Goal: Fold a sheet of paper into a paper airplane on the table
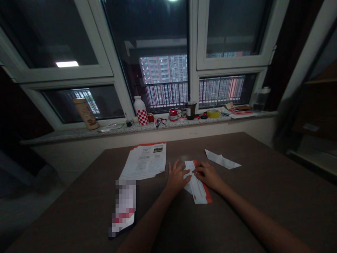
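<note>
Bare forearms (155,218) reach over a dark brown table (263,196) to a folded white-and-red paper (199,186). The left hand (177,177), fingers part-spread, lies on its left edge; the right hand (207,175), loosely curled, touches its upper fold (any actual grip is hard to make out in the dimness).

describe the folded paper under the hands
The folded paper is a white sheet with a red-orange edge, creased into a narrow layered strip. It lies flat and slightly angled on the brown table. The left hand rests on its upper left side, and the right hand touches its upper right with the fingertips. Any print is too small to read.
</note>
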Tool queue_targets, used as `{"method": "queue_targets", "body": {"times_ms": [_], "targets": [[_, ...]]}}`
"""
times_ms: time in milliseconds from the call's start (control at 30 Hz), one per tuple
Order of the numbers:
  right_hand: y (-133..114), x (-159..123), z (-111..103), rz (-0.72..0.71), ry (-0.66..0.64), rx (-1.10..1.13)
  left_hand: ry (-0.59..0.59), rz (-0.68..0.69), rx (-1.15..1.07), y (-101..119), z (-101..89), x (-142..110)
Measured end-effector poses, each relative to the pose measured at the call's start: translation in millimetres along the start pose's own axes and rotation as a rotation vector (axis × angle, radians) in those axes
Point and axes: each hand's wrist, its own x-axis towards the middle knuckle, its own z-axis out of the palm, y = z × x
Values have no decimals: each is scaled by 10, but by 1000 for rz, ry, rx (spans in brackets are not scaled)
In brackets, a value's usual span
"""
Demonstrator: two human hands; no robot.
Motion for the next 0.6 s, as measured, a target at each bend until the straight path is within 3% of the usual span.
{"method": "queue_targets", "body": {"times_ms": [267, 600], "targets": [[12, 0, -28, -2, -39, 48, -82, -27, 11, -46, -51, -28], [80, -53, -76, -43, -116, 119, -99, -64, 37, -34, -71, -24]]}}
